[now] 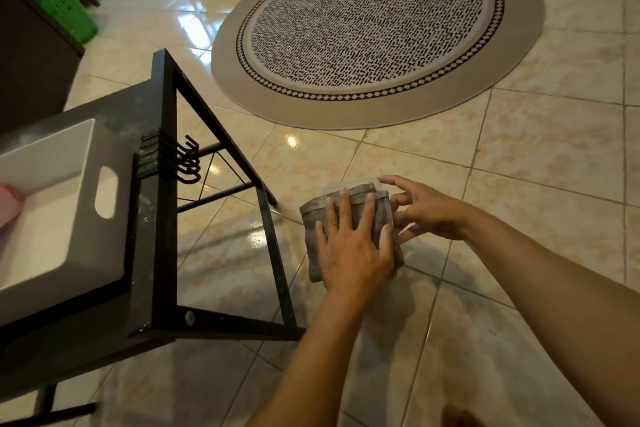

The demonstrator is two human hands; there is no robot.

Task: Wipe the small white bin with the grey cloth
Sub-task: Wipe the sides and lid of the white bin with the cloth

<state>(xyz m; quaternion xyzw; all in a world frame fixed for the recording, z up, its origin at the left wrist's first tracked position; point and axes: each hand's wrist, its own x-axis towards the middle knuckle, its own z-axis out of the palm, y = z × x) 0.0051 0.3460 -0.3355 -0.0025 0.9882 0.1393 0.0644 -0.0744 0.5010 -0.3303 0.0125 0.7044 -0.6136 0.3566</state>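
Note:
A folded grey cloth [313,239] lies over the small white bin [348,184], held in mid-air above the tiled floor. Only the bin's pale upper rim shows past the cloth. My left hand [349,250] lies flat on the cloth with fingers spread, pressing it against the bin. My right hand [424,213] grips the bin from its right side, thumb and fingers curled round the edge. The rest of the bin is hidden under the cloth and my hands.
To the left, a black metal-framed table [156,253] with hooks [188,163] carries a larger white bin [69,204] holding something pink [8,204]. A round patterned rug [374,31] lies ahead on the floor, a green basket [59,0] at far left.

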